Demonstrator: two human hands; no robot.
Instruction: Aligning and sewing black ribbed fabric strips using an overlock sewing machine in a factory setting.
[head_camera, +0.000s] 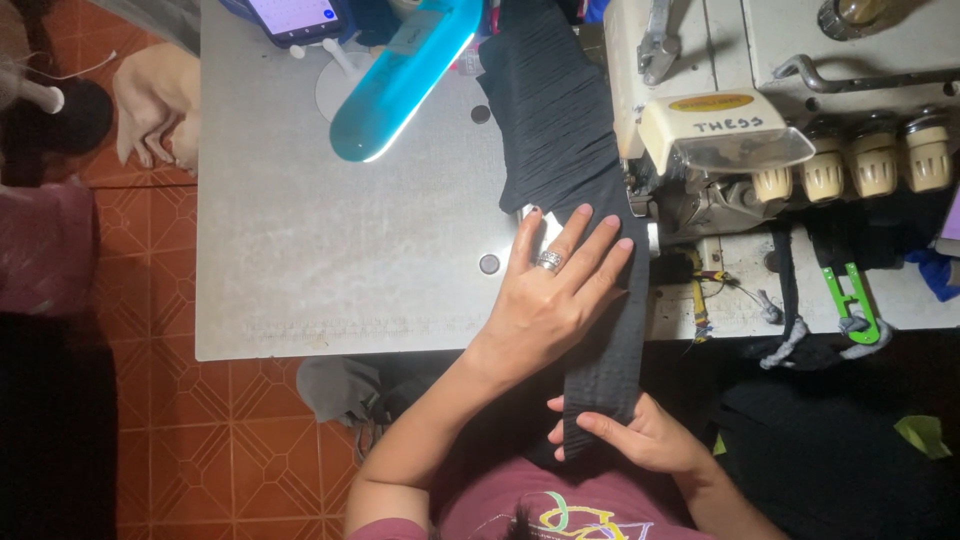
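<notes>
While the long black ribbed fabric strip runs lengthwise off the grey metal bench, both hands hold it.
Beside the cream overlock sewing machine, left hand presses flat, fingers spread; right hand pinches the near end, past the bench edge.

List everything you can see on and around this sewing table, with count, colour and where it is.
Fabric strip: one, black, running down the table past the machine.
Sewing machine: one, cream, upper right.
Lamp: one, teal, lit, top centre.
Phone: one, screen lit, top edge.
Snips: one, green handles, right table edge.
Table: one, grey.
Floor: orange tiles.
Left hand: ringed, flat on the fabric strip by the machine.
Right hand: pinching the strip's lower end.
</notes>
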